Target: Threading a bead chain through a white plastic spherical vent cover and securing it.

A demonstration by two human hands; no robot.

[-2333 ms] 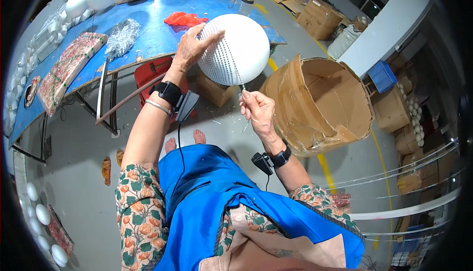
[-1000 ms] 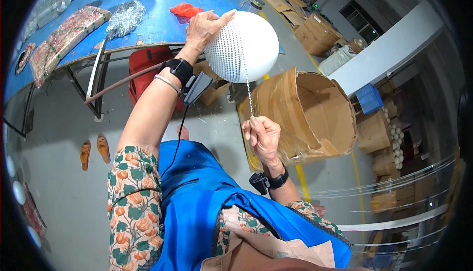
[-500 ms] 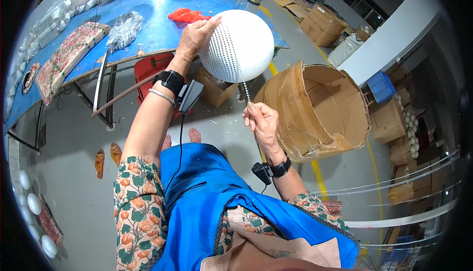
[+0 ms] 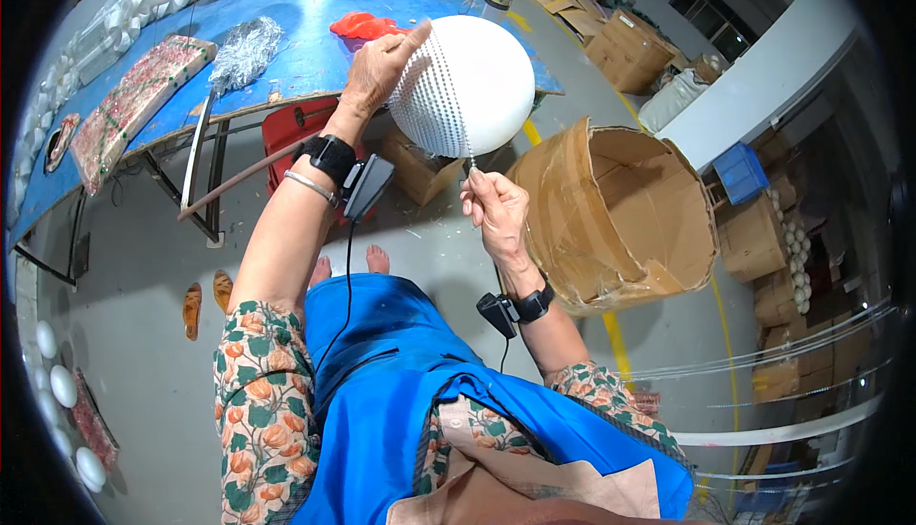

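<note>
A large white ball [image 4: 491,81] hangs in front of me, its left part wrapped in rows of a silvery bead strand [image 4: 434,95]. My left hand [image 4: 380,67] lies against the ball's upper left side, thumb pointing up along the beads; whether its hidden fingers grip anything does not show. Just below the ball, my right hand [image 4: 498,205] pinches the bead strand where it leaves the wrapped part. Only a short length of strand shows between ball and fingers. Both wrists carry black straps with small devices.
A big open cardboard drum [image 4: 582,220] stands close on my right. Ahead is a blue table [image 4: 315,10] with a red bag [image 4: 367,26], tinsel [image 4: 246,52] and a wrapped package [image 4: 143,105]. A jar [image 4: 495,6] stands at its right end. Strands stretch across the right side.
My right hand has moved up toward the ball, so the strand between them is shorter. The left hand stays at the ball's upper left.
</note>
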